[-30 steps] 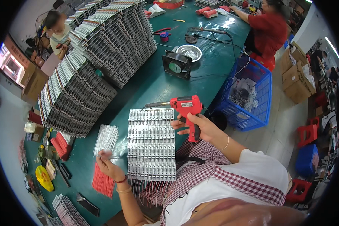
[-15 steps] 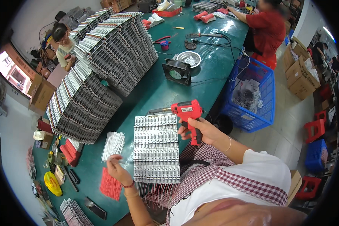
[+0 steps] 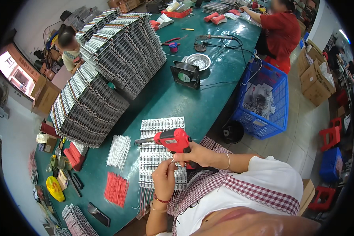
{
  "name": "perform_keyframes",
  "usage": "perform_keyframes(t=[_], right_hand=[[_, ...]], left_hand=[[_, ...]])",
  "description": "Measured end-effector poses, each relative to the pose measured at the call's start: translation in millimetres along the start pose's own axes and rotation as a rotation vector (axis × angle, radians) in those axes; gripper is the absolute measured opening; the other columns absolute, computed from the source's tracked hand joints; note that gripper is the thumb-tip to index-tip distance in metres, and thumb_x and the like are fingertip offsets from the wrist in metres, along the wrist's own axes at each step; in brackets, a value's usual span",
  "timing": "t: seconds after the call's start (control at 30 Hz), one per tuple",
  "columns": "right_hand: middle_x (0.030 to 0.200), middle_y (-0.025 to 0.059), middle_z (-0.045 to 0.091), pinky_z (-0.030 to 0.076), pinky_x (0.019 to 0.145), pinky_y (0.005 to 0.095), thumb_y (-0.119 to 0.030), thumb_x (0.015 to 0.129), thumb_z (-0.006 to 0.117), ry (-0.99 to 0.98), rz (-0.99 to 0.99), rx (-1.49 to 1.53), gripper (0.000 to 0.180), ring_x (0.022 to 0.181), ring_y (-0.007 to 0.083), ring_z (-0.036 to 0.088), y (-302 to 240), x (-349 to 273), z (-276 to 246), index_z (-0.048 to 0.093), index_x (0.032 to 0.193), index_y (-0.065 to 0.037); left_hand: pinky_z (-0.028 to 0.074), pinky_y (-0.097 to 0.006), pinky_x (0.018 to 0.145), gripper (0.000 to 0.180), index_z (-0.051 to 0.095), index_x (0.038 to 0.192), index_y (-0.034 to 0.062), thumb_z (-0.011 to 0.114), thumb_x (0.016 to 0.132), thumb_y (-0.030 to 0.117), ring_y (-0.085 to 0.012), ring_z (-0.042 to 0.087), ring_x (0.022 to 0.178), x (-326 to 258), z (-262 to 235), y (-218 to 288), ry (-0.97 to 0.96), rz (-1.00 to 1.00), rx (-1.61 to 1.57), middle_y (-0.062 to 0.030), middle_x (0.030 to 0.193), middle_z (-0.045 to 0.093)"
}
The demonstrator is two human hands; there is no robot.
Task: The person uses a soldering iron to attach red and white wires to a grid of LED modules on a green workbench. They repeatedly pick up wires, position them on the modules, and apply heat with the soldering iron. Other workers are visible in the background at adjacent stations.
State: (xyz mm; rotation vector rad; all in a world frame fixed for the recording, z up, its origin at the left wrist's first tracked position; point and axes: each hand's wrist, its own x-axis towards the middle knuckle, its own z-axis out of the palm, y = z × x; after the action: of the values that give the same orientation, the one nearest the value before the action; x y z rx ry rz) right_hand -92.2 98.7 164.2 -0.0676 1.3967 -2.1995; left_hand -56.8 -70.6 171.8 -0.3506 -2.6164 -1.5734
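My right hand is closed around the handle of a red and black soldering gun, whose metal tip points left over a panel of small boards. The panel lies on the table in front of me, with rows of small silvery-white parts and thin wires hanging off its near edge. My left hand is raised over the panel, thumb and fingers pinched together close to my right hand. Something small and pale shows at its fingertips, too small to name. To the left lie bundles of white wires and red wires.
Tall stacks of similar panels stand at the far left. Beyond my panel are a small fan, a metal dish and a soldering iron. A blue crate stands at the right. Two people sit across the table.
My left hand has moved right from beside the white wires to meet my right hand. The soldering gun has come nearer and left, over the panel.
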Motion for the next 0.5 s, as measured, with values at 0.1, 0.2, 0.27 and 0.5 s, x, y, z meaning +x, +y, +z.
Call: perform_keyframes(t=[0.1,0.2,0.27,0.5], right_hand=[[0.069,0.0006,0.057,0.040,0.052,0.0231,-0.029,0.083,0.072,-0.020,0.056,0.078,0.028,0.060,0.0085,0.052,-5.9,-7.6,15.9,0.063,0.088,-0.003],[0.069,0.0001,0.056,0.038,0.050,0.0228,-0.031,0.081,0.073,-0.014,0.051,0.023,0.031,0.058,0.0081,0.051,2.3,-2.4,8.2,0.062,0.090,-0.003],[0.069,0.0002,0.056,0.039,0.050,0.0238,-0.031,0.080,0.074,-0.025,0.069,-0.044,0.033,0.058,0.0083,0.050,5.5,-0.5,4.0,0.060,0.090,-0.003],[0.073,0.0008,0.057,0.043,0.058,0.0259,-0.028,0.080,0.074,-0.013,-0.078,-0.183,0.031,0.065,0.0089,0.052,9.5,-0.1,3.7,0.058,0.091,-0.005]], left_hand=[[0.043,-0.026,0.053,0.013,0.065,0.096,-0.0012,0.055,0.088,0.000,-0.0124,0.057,0.056,-11.9,-5.5,2.0,0.020,0.027,0.010,-0.0080,0.067,0.063],[0.048,-0.032,0.056,0.010,0.061,0.095,-0.0021,0.055,0.088,-0.001,-0.0240,0.064,0.062,-6.9,-6.2,8.6,-0.050,0.007,0.042,-0.0144,0.072,0.063],[0.047,-0.032,0.055,0.009,0.061,0.094,-0.0021,0.055,0.088,-0.001,-0.0248,0.063,0.062,-8.5,-6.3,8.8,-0.048,0.009,0.037,-0.0147,0.072,0.063],[0.048,-0.032,0.055,0.009,0.062,0.092,-0.0026,0.055,0.088,0.001,-0.0238,0.064,0.061,-10.7,-5.9,4.3,-0.023,-0.095,0.006,-0.0141,0.070,0.064]])
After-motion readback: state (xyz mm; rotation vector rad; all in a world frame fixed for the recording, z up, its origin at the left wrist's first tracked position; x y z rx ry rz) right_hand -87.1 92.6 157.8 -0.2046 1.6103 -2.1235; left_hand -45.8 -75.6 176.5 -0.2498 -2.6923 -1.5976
